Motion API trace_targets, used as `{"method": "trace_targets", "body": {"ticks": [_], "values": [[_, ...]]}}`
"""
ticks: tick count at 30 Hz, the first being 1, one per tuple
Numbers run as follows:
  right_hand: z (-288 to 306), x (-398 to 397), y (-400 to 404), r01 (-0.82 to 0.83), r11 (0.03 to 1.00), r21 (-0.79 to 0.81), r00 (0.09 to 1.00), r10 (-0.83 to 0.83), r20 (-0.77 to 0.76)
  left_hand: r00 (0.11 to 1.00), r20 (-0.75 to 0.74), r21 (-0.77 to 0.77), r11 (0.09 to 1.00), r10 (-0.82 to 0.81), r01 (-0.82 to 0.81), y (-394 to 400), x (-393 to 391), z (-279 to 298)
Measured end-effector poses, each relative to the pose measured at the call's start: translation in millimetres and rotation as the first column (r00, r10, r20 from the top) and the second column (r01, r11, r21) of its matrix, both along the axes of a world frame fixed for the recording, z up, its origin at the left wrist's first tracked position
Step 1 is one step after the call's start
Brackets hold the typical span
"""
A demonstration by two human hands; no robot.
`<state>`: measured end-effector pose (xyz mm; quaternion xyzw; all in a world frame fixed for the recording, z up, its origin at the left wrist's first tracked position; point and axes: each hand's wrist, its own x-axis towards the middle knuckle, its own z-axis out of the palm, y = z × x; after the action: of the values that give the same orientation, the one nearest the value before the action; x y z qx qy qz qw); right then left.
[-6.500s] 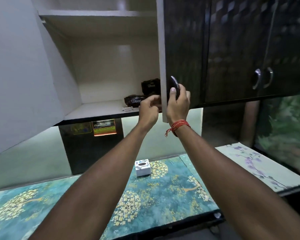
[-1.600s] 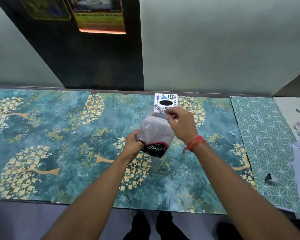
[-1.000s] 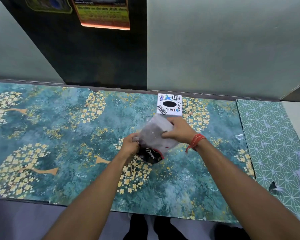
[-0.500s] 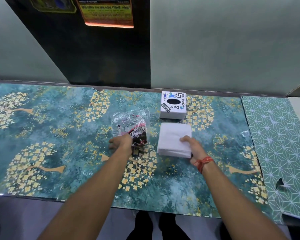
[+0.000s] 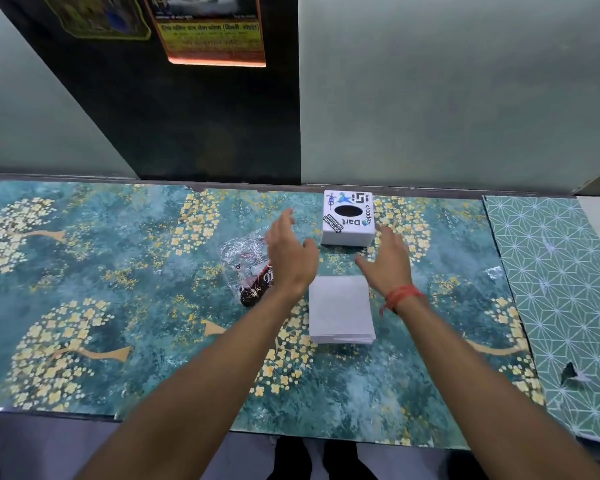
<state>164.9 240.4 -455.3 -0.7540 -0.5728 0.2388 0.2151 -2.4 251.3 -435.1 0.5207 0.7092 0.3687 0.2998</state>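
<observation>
Wall: pale grey-green wall [image 5: 447, 98] fills the top of the view, behind the counter.
Counter: long worktop under a teal covering [image 5: 101, 265] printed with yellow-blossomed trees, running from the left edge to right of the middle.
Dark panel: black vertical panel [image 5: 187, 126] stands against the wall, left of centre, reaching down to the back of the counter.
Green mat: paler green sheet [image 5: 561, 289] with a white geometric pattern lies just beside the teal covering on the right; it has a small tear [image 5: 570, 374] near its front.
Poster: yellow and orange printed poster [image 5: 212, 39] hangs on the dark panel, cut off by the top edge.
Paper stack: flat stack of white sheets [image 5: 340, 310] lies on the teal covering, nearer the person than the box, between the two forearms.
Wrapper: crumpled clear plastic wrapper [image 5: 245, 261] with a dark printed end lies just left of the stack, partly under the left hand.
White box: small cube [image 5: 347, 220] with a black oval hole on top and stickers sits near the back of the counter.
Left hand: left hand [image 5: 290, 254] is spread with straight fingers, holding nothing, just left of the box.
Right hand: right hand [image 5: 387, 261] is also spread and empty, at the box's near right corner; contact cannot be told.
Wrist thread: red thread [image 5: 400, 294] circles the right wrist.
</observation>
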Motion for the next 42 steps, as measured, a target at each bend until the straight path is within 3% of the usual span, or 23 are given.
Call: {"method": "trace_targets", "body": {"ticks": [2, 4, 7, 10, 12, 14, 16, 20, 24, 30, 34, 38, 40, 42], "values": [[6, -8, 36, -0.139, 0.989, 0.048, 0.987, 0.135, 0.089, 0.982, 0.106, -0.084, 0.983, -0.154, 0.163, 12, 6, 1], [2, -16, 62, -0.266, 0.961, -0.079, 0.929, 0.278, 0.243, 0.965, 0.162, -0.184, 0.954, -0.208, 0.236, 22, 8, -2], [-17, -25, 79, -0.313, 0.910, -0.271, 0.822, 0.403, 0.403, 0.959, 0.241, -0.299, 0.929, -0.148, 0.218, 30, 5, -12], [-23, -27, 81, -0.344, 0.907, -0.243, 0.781, 0.421, 0.462, 0.941, 0.331, -0.345, 0.919, -0.071, 0.191, 30, -5, -19], [-19, -26, 76, -0.355, 0.926, -0.129, 0.859, 0.377, 0.347, 0.907, 0.420, -0.342, 0.923, -0.021, 0.179, 28, -13, -16], [-2, -26, 64, -0.265, 0.964, 0.029, 0.962, 0.267, -0.053, 0.858, 0.513, -0.340, 0.923, 0.023, 0.179, 24, -19, -7], [23, -27, 45, -0.142, 0.986, 0.082, 0.864, 0.164, -0.476, 0.808, 0.589, -0.332, 0.919, 0.025, 0.214, 20, -24, 4], [62, -26, 9, -0.002, 0.999, 0.047, 0.653, 0.037, -0.757, 0.706, 0.708, -0.311, 0.889, -0.021, 0.338, 8, -24, 25], [67, -26, -4, 0.042, 0.998, 0.044, 0.634, 0.007, -0.773, 0.638, 0.762, -0.249, 0.863, -0.106, 0.440, -2, -15, 27], [63, -27, -18, 0.055, 0.998, -0.020, 0.660, -0.051, -0.749, 0.666, 0.729, -0.254, 0.843, -0.155, 0.474, -12, -15, 26], [59, -19, -8, 0.129, 0.947, -0.295, 0.692, -0.299, -0.657, 0.736, 0.608, -0.272, 0.794, -0.296, 0.544, -19, -20, 23], [66, -5, -7, 0.037, 0.850, -0.525, 0.666, -0.412, -0.622, 0.775, 0.434, -0.273, 0.752, -0.460, 0.600, -26, -22, 19], [71, -4, -12, -0.031, 0.850, -0.526, 0.596, -0.407, -0.692, 0.800, 0.456, -0.290, 0.785, -0.389, 0.547, -26, -22, 21], [73, -5, -18, -0.086, 0.895, -0.438, 0.503, -0.340, -0.795, 0.810, 0.549, -0.371, 0.808, -0.207, 0.458, -24, -20, 24]]}}
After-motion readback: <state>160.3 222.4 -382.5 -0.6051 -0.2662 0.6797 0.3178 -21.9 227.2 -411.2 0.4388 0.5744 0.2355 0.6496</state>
